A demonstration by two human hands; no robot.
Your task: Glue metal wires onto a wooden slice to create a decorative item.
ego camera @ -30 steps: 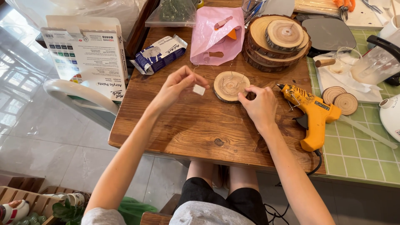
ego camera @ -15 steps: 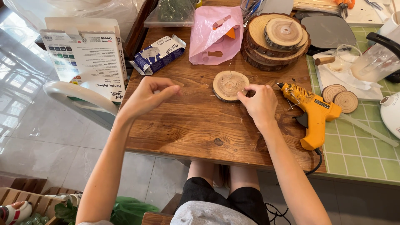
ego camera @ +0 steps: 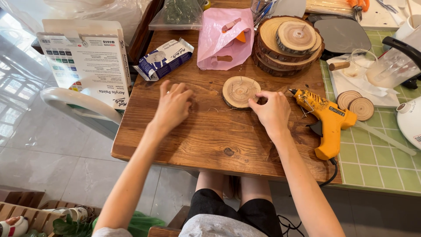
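Note:
A round wood slice (ego camera: 238, 91) lies flat on the brown wooden table (ego camera: 210, 140). My right hand (ego camera: 272, 112) is just right of it, thumb and forefinger pinching its right edge. My left hand (ego camera: 172, 106) rests palm down on the table left of the slice, a hand's width away, fingers stretched forward. Nothing shows in it; the small white piece from before is out of sight. A yellow glue gun (ego camera: 328, 120) lies on the table right of my right hand, its nozzle pointing toward the slice.
A stack of larger wood slices (ego camera: 289, 41), a pink plastic bag (ego camera: 225, 39) and a blue-white packet (ego camera: 163, 59) stand at the back. Two small slices (ego camera: 356, 105) lie on the green tiled surface (ego camera: 377, 158). A paint box (ego camera: 87, 61) and white chair back (ego camera: 81, 103) are left.
My left hand held a small white piece in its fingertips, then moved left and down onto the table; the piece no longer shows. My right hand stayed at the slice.

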